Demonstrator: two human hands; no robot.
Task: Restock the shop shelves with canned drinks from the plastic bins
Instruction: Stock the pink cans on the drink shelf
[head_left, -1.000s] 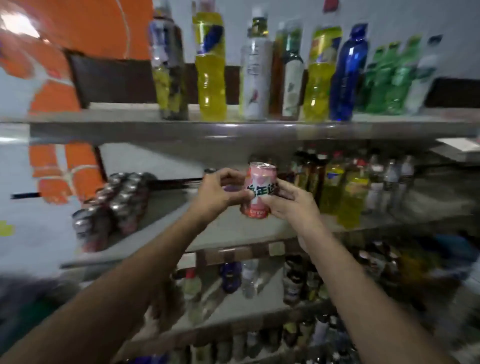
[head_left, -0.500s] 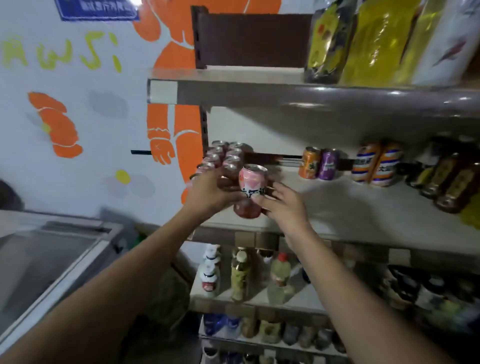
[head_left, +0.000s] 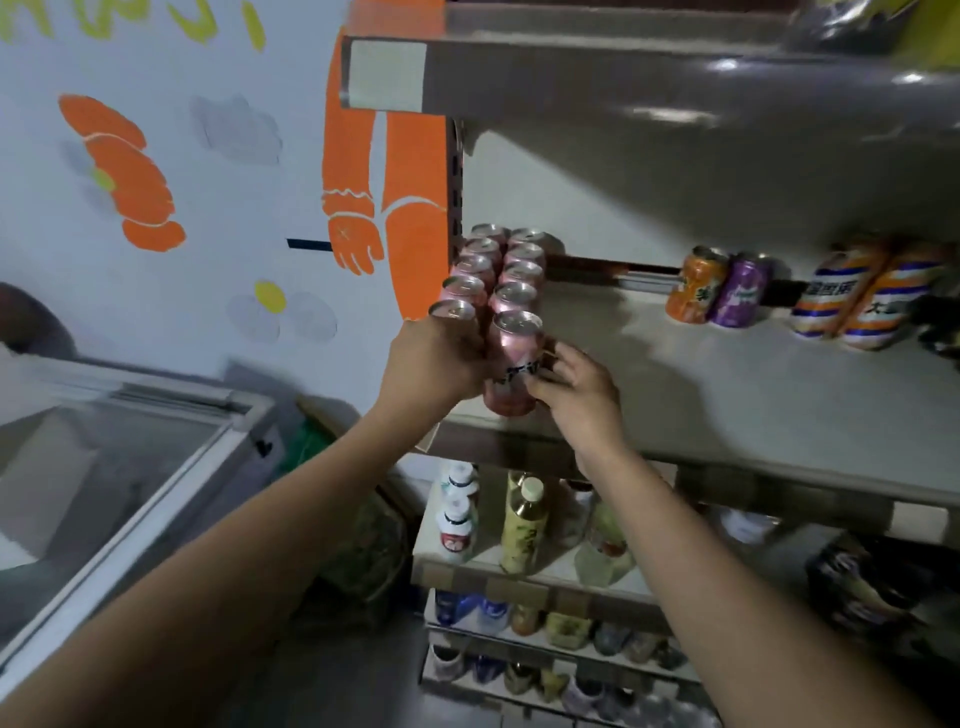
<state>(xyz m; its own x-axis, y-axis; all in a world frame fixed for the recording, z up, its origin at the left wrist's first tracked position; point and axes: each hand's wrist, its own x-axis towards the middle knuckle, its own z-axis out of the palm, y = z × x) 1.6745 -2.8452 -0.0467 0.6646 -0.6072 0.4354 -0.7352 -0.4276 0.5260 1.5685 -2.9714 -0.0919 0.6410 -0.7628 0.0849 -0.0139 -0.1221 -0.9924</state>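
**Ten pink cans at the left end of the shelf**

At far left we see one white chest freezer with a sloping glass lid (head_left: 104, 467). Behind it is a pale painted wall (head_left: 208, 260) with orange shapes on it.

Next comes our left hand (head_left: 436, 358), its fingers curled round the left side of one pink aluminium drink can (head_left: 511, 364). That can is upright at the front edge of the grey metal shelf (head_left: 753, 405), at the head of the right-hand row. We cannot tell whether its base rests on the shelf.

Behind it we count nine matching pink cans (head_left: 522, 273) in two rows against the shelf's left end: five in the left row and four in the right. Our left hand hides the body of the left row's front can.

Our right hand (head_left: 576, 389) grasps the held can from the right, fingertips pinched on its label.

Further right, at the back of the same shelf, one orange can (head_left: 696, 286) and one purple can (head_left: 737, 291) stand touching. Apart from them are two orange, white and blue striped cans (head_left: 826, 301), side by side.

On the shelf below, one tall yellow bottle with a pale cap (head_left: 524, 530) stands among other bottles too blurred to count.
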